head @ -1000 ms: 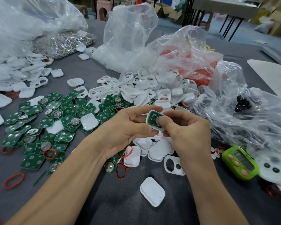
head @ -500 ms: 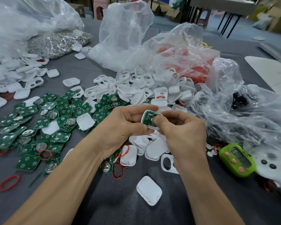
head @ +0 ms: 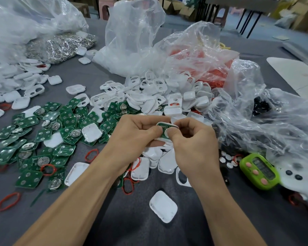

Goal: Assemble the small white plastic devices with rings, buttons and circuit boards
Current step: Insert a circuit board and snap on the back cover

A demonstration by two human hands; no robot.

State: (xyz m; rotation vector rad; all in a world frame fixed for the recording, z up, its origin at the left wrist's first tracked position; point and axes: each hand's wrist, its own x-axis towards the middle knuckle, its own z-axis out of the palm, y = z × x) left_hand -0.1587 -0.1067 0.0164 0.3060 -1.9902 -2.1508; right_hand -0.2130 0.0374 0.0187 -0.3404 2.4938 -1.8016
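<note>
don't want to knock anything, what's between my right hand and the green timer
Small white round buttons and a red ring lie between the right hand and the green timer, shown in the head view.

Circuit boards left of shells.

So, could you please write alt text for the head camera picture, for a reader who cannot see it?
A left hand and right hand pinch a small white case holding a green circuit board above a gray table. Loose circuit boards lie left, white shells and clear bags behind, a green timer right.
</note>
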